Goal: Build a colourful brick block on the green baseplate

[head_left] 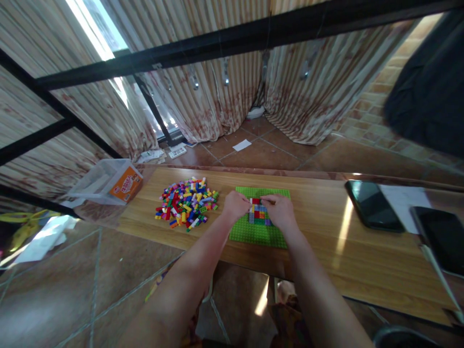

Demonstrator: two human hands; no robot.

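A green studded baseplate [257, 240] lies on the wooden bench, and a block of small toy bricks [258, 215] in several colours is built up near its middle. My left hand [236, 205] is closed at the left side of this block, fingertips by a white brick. From the right, my right hand [281, 210] reaches in with its fingers pinched beside a red brick [255, 201] at the far row. Whatever sits between the fingertips of either hand is too small and covered to make out.
Left of the baseplate is a heap of loose bricks [188, 202]. A clear plastic box [97, 181] with an orange label stands at the bench's left end. To the right lie a dark phone [373, 205], white paper [402, 200] and another dark device [440, 237].
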